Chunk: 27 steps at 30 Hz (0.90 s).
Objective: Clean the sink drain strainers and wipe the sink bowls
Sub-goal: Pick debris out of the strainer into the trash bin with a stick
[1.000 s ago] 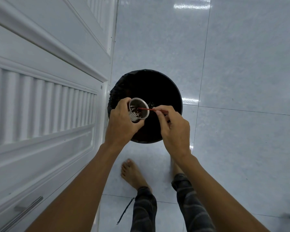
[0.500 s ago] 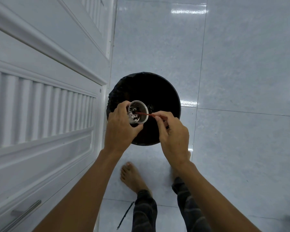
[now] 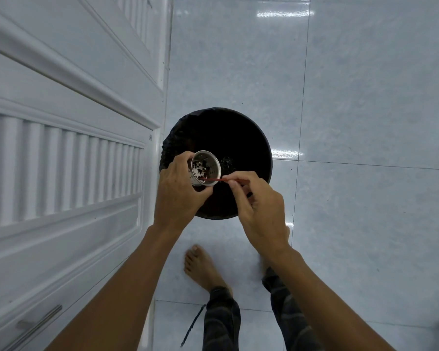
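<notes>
Hands (image 3: 178, 196) gripping strainer (image 3: 204, 168), red stick (image 3: 219, 179)

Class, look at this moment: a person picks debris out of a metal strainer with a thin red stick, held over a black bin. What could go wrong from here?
1. The strainer sits above the near edge of the bin, so flicked bits could land on the floor tiles by the bare foot.
2. The thin red stick may snap or slip from the right hand.
3. The left hand holds only the strainer's side; it could drop in.
</notes>
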Each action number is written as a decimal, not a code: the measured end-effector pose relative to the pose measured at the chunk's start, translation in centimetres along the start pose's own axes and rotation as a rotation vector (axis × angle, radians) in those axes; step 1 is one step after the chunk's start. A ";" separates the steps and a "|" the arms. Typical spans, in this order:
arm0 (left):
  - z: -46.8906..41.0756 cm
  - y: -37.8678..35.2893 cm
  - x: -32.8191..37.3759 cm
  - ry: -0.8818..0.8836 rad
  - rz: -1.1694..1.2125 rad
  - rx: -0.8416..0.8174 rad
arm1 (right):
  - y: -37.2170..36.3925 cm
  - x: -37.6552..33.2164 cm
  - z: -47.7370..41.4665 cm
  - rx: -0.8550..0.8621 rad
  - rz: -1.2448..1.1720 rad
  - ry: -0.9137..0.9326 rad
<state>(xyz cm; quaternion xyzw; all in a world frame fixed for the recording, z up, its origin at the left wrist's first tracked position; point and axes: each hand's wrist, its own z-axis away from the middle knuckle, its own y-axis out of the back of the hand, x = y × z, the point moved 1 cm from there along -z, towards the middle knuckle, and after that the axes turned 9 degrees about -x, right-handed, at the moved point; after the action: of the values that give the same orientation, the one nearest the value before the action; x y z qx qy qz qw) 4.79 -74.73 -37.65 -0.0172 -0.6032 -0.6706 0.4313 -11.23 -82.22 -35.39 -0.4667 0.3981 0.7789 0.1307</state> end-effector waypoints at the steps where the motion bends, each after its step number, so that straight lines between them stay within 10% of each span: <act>1: 0.0 0.1 0.0 -0.002 -0.003 -0.001 | 0.0 0.1 0.0 -0.015 0.028 -0.012; 27: -0.5 0.7 -1.2 0.005 -0.039 -0.107 | -1.0 0.1 -1.2 0.037 0.124 -0.076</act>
<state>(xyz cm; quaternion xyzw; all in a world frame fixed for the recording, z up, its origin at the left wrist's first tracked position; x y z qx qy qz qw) 6.22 -74.43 -37.83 -0.0268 -0.5656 -0.7104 0.4179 -9.94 -82.49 -36.26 -0.4089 0.4354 0.7950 0.1058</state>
